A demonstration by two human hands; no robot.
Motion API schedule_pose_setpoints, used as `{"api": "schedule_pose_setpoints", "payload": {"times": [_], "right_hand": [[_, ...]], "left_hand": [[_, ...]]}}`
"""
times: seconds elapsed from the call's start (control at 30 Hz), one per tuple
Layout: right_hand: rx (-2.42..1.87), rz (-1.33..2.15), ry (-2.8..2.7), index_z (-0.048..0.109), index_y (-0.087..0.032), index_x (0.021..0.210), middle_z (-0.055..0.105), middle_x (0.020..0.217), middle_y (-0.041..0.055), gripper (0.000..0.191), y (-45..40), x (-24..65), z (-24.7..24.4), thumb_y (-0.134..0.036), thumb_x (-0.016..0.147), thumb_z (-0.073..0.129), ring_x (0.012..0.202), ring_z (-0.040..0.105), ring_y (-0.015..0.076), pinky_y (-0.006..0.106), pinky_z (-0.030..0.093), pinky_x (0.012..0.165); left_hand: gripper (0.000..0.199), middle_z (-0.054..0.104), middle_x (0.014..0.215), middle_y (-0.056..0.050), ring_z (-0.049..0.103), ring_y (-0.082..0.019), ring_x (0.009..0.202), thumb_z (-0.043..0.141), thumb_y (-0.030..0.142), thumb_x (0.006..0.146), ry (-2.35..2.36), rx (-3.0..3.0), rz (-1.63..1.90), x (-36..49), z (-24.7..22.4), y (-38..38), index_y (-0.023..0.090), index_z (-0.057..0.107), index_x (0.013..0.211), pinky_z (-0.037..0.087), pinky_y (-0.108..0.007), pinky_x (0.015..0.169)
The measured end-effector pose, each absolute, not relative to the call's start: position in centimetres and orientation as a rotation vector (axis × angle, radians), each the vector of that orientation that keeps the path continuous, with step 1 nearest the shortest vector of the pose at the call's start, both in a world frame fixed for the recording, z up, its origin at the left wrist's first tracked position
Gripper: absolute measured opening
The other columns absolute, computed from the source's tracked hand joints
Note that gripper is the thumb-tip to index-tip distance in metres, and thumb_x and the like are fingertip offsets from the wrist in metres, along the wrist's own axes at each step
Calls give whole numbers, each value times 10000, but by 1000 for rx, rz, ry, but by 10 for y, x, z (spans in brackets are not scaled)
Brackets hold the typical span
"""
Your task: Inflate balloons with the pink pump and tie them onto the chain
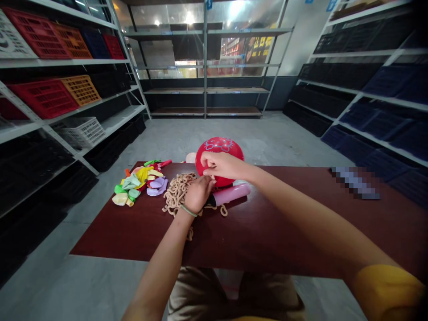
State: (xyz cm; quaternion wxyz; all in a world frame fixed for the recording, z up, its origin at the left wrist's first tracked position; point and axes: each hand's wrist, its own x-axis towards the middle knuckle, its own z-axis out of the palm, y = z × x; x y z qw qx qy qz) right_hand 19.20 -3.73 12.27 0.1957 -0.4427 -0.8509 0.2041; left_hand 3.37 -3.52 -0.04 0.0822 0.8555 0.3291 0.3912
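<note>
A round red balloon (237, 154), inflated and printed with a blue-grey cartoon drawing, stands at the table's far edge behind both hands. My left hand (198, 194), a thin band on its wrist, pinches at the near side of the balloon where the neck would be; its fingertips partly hide the spot. Reaching across from the right, my right hand (222, 165) has curled fingers meeting the left fingertips; what they grip is too small to tell. Beneath lies a pink hand pump (234, 194) with a dark end. Beige ring-like bands (177, 194) are heaped beside my left hand.
Several limp balloons (133, 183) of mixed colours lie at the table's left. A pixelated object (356, 183) rests at the right end of the dark red table (274, 236). Shelves with plastic crates (43, 96) flank the room; a metal rack (205, 89) stands behind.
</note>
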Motion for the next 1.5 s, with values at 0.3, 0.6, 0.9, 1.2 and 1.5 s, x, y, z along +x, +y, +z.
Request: {"api": "schedule_pose_setpoints", "payload": {"times": [0.3,0.6,0.9,1.2,1.5], "right_hand": [[-1337,663,-2301,582,-215,993,675,826,-10,131,-35,164,132,-238,865,572,691,577,117,273,395,652],[-1150,204,-2420,664,-250,958,678,1060,20,193,-33,208,131,-182,920,488,1061,581,183,382,430,971],[-955,18,-2572,709,-260,987,606,1246,30,199,-35,214,113,-189,932,532,1246,468,188,411,354,1102],[-951,-177,-2652,730,-244,963,634,1248,32,211,-35,206,109,-227,944,520,1273,435,218,426,366,1073],[-948,-195,-2586,707,-230,881,618,1278,42,141,-42,202,105,-224,862,568,1322,408,245,474,345,1094]], "left_hand": [[374,634,723,-64,591,-175,686,410,373,1003,1001,2360,1257,36,-2,-39,180,589,737,445,-302,676],[442,617,733,-45,572,-162,696,341,473,1005,973,1929,1248,39,0,-40,185,574,764,433,-292,677],[483,615,780,-52,547,-157,699,293,526,1002,945,1867,1293,39,-2,-41,182,568,804,446,-297,693],[501,624,774,-50,557,-160,718,293,542,998,973,1802,1340,39,0,-41,187,556,763,436,-294,716],[517,601,691,-27,553,-166,693,361,618,949,1011,1624,1252,39,6,-38,188,574,758,442,-283,669]]}}
